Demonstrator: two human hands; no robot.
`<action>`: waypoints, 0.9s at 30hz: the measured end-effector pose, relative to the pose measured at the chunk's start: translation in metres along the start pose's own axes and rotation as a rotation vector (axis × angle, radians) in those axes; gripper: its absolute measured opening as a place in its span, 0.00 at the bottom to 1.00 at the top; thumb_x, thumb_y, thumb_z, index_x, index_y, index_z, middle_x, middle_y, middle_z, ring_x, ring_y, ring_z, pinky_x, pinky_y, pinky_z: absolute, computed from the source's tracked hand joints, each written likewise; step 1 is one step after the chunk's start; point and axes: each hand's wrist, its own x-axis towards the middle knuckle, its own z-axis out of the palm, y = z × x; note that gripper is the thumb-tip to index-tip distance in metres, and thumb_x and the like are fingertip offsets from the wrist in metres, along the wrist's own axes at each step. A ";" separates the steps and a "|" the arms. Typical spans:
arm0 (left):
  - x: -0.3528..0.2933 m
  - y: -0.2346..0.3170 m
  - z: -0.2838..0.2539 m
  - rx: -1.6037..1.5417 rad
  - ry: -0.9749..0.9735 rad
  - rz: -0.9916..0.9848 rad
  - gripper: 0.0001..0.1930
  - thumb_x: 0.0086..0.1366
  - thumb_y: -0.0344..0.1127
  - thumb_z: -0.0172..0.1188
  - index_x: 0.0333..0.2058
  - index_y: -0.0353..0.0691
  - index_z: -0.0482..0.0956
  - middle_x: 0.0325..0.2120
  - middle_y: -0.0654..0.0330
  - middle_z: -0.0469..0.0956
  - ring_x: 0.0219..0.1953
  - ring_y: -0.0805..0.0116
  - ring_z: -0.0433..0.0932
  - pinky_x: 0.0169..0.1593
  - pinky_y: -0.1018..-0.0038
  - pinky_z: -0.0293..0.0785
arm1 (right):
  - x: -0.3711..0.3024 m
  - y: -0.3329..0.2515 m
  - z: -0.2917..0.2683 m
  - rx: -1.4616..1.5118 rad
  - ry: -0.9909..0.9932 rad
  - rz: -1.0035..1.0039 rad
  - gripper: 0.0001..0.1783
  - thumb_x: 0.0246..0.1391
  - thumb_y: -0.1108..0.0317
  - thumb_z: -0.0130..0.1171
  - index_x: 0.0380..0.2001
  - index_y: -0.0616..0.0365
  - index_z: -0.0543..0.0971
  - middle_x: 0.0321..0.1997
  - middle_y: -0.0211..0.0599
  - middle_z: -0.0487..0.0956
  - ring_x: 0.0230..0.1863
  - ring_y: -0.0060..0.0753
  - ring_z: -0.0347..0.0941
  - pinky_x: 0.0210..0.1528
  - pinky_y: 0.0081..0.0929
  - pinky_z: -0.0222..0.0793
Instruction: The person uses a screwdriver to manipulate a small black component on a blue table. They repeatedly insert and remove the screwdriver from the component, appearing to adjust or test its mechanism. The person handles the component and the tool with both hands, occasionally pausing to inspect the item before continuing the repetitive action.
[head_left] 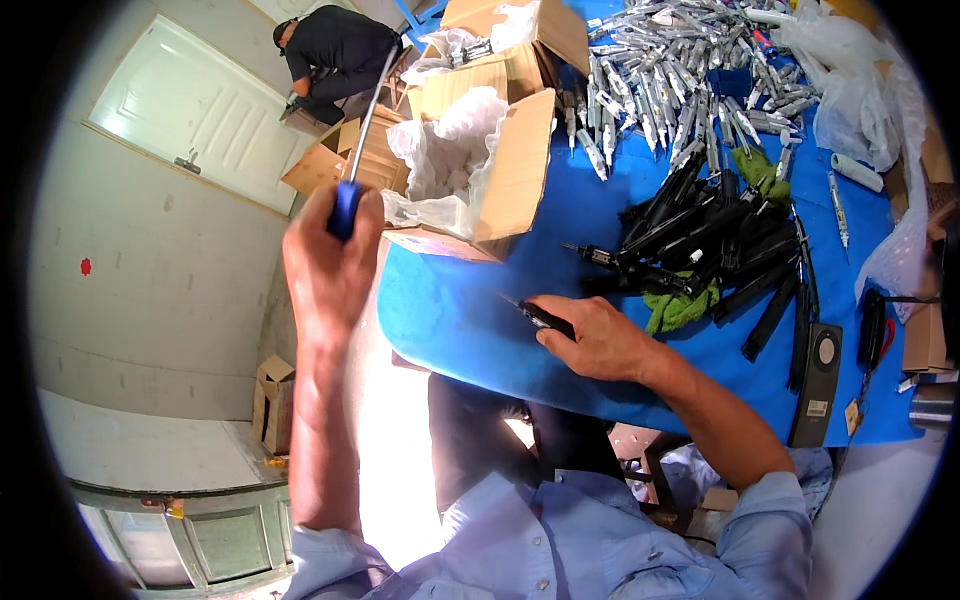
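My left hand is raised at the left of the table. It is closed round the blue handle of a screwdriver, whose long metal shaft points up and away. Over the blue tabletop, my right hand grips a slim black device with a thin pointed tip. Just beyond that hand lies a heap of black elongated parts, with green cloth among them. Farther back is a large pile of silvery-white pen-shaped devices.
An open carton lined with white plastic stands at the table's left edge. A grey-black flat box lies near the right edge. Clear plastic bags sit at the far right. Another person sits bent over at the back left.
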 end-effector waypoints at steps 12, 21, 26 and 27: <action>0.070 -0.042 0.025 0.008 0.062 0.109 0.15 0.70 0.41 0.67 0.44 0.33 0.87 0.25 0.65 0.78 0.28 0.81 0.70 0.34 0.76 0.70 | 0.003 0.004 0.001 0.057 -0.036 0.042 0.15 0.64 0.66 0.60 0.50 0.61 0.79 0.30 0.50 0.78 0.30 0.46 0.76 0.37 0.41 0.73; -0.092 -0.047 0.000 -0.380 0.183 -0.084 0.16 0.76 0.44 0.65 0.39 0.34 0.84 0.26 0.68 0.78 0.24 0.81 0.69 0.27 0.80 0.65 | 0.006 0.009 0.003 0.146 0.007 0.090 0.12 0.61 0.68 0.57 0.45 0.62 0.79 0.26 0.48 0.77 0.27 0.39 0.74 0.35 0.41 0.72; -0.175 -0.084 0.038 -0.076 -0.258 0.018 0.10 0.72 0.33 0.68 0.44 0.32 0.84 0.30 0.50 0.85 0.30 0.58 0.85 0.34 0.69 0.79 | 0.007 0.004 0.001 0.372 -0.024 0.218 0.08 0.61 0.69 0.57 0.39 0.62 0.78 0.24 0.32 0.78 0.24 0.24 0.71 0.29 0.30 0.69; -0.177 -0.085 0.047 -0.012 -0.226 -0.005 0.10 0.70 0.32 0.70 0.45 0.34 0.85 0.34 0.46 0.85 0.33 0.48 0.86 0.37 0.64 0.81 | 0.008 0.005 0.000 0.381 -0.039 0.217 0.07 0.61 0.69 0.57 0.39 0.62 0.78 0.27 0.29 0.79 0.24 0.21 0.71 0.27 0.26 0.68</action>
